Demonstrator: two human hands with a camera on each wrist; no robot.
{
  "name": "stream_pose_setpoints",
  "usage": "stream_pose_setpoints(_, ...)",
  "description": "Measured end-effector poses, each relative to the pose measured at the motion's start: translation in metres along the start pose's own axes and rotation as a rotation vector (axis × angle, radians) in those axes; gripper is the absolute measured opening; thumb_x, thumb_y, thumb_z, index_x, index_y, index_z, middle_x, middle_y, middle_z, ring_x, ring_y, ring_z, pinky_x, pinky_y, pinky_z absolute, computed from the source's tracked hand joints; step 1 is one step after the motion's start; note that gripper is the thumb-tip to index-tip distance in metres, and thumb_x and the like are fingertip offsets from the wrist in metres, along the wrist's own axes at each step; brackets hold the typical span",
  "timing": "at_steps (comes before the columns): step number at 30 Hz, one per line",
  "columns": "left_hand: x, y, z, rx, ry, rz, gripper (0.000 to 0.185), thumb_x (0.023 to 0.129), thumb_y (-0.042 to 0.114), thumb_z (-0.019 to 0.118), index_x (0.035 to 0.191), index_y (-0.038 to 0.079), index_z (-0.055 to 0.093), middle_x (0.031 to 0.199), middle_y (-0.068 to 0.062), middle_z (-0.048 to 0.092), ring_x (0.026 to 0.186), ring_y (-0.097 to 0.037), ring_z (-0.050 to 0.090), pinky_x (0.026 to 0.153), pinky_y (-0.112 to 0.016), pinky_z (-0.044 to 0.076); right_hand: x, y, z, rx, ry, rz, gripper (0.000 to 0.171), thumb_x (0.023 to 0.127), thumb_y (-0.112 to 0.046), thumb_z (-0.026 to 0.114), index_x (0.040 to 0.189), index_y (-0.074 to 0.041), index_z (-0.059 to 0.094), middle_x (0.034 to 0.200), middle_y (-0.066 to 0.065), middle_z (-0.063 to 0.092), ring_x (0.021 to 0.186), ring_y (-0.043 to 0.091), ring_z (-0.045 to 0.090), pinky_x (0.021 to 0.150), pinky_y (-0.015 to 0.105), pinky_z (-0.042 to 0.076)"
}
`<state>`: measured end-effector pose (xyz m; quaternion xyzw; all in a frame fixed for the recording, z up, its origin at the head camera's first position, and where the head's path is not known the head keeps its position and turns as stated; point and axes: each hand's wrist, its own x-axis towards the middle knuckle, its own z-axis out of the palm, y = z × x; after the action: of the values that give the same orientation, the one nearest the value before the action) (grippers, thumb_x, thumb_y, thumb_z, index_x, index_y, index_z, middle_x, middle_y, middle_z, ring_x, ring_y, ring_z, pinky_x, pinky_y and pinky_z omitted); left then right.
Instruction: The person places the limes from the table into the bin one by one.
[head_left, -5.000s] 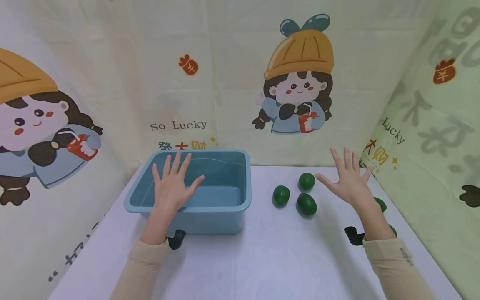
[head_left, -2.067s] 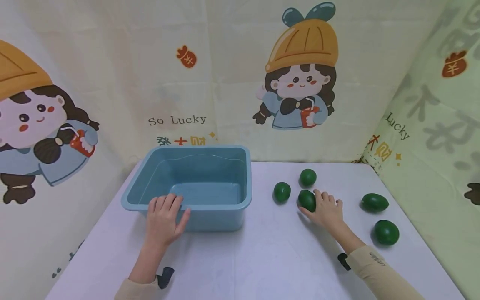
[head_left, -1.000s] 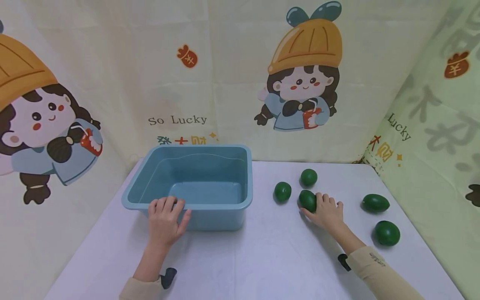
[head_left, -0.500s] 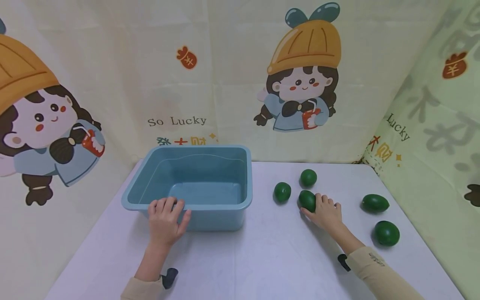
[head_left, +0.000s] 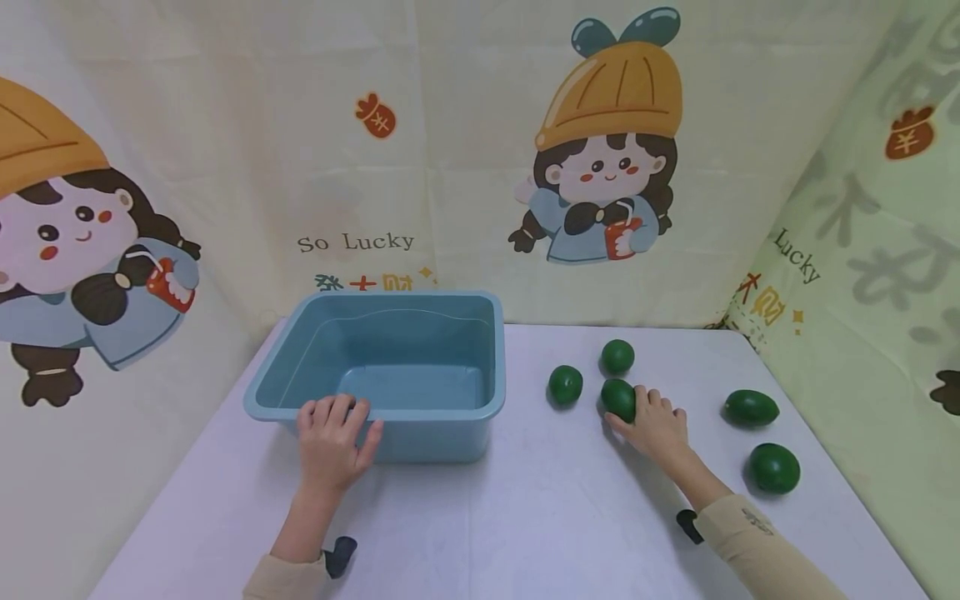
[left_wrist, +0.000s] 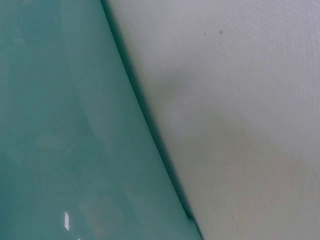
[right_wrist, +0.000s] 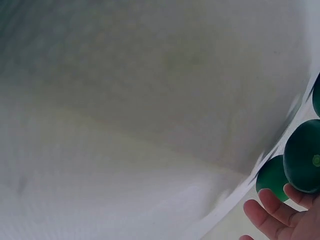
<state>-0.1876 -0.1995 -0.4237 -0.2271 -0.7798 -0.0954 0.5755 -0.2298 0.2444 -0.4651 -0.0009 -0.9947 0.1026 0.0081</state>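
Curling round the nearest fruit (head_left: 618, 399) with the right hand (head_left: 656, 425), fingers (right_wrist: 274, 214) wrapped over its near side, not yet lifted off the table (head_left: 525, 500). Best done by closing thumb and fingertips snugly round the widest part and lifting straight up, clear of the two fruits (head_left: 565, 385) just beyond the grip. Steadying the bin (head_left: 420, 412) with the left hand (head_left: 332, 440), fingers hooked over its near rim, well left of the held fruit.

Even, soft light, faint shadows on my bench (head_left: 525, 500); head view bends at edges, wrist views blurred close-up.
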Motion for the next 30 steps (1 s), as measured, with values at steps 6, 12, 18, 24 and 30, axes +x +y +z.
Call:
stream_pose_setpoints(6,-0.001,0.002,0.0,0.005,-0.001,-0.003,0.044,0.092,0.037,0.04,0.076,0.001,0.059,0.076,-0.015,0.054,0.069,-0.033,0.047,0.067,-0.049,0.031,-0.002,-0.001,-0.004,-0.013,0.047,-0.011,0.076,0.083,-0.051,0.054,0.126,0.008,0.034,0.11,0.03,0.044,0.099,0.043,0.045,0.078,0.057,0.034)
stream_pose_setpoints(12,-0.002,0.003,-0.001,0.015,0.002,-0.004,0.044,0.092,0.038,0.039,0.076,0.002,0.058,0.076,-0.015,0.053,0.069,-0.033,0.047,0.067,-0.049,0.031,-0.002,0.0,-0.005,-0.028,0.123,-0.045,0.075,0.081,-0.05,0.056,0.124,0.007,0.036,0.108,0.029,0.044,0.097,0.042,0.045,0.078,0.056,0.033)
stream_pose_setpoints(18,-0.003,0.003,-0.001,0.018,0.003,-0.007,0.044,0.092,0.038,0.038,0.076,0.002,0.058,0.076,-0.015,0.053,0.069,-0.033,0.047,0.068,-0.049,0.031,0.0,0.0,-0.011,-0.052,0.178,-0.067,0.074,0.08,-0.051,0.057,0.123,0.006,0.037,0.106,0.028,0.045,0.097,0.043,0.044,0.081,0.058,0.032)
stream_pose_setpoints(24,-0.003,0.004,-0.001,0.021,0.0,-0.006,0.044,0.092,0.038,0.038,0.076,0.002,0.058,0.076,-0.015,0.054,0.069,-0.033,0.047,0.067,-0.049,0.031,0.001,-0.004,-0.021,-0.059,0.199,-0.083,0.073,0.079,-0.051,0.058,0.121,0.006,0.038,0.104,0.026,0.045,0.095,0.042,0.045,0.081,0.057,0.033)
stream_pose_setpoints(30,-0.004,0.003,0.0,0.024,-0.001,-0.01,0.044,0.092,0.038,0.038,0.075,0.002,0.057,0.076,-0.016,0.054,0.069,-0.033,0.047,0.067,-0.049,0.031,0.002,-0.008,-0.029,-0.075,0.224,-0.108,0.074,0.079,-0.053,0.056,0.12,0.005,0.039,0.104,0.025,0.046,0.094,0.04,0.047,0.08,0.056,0.035)
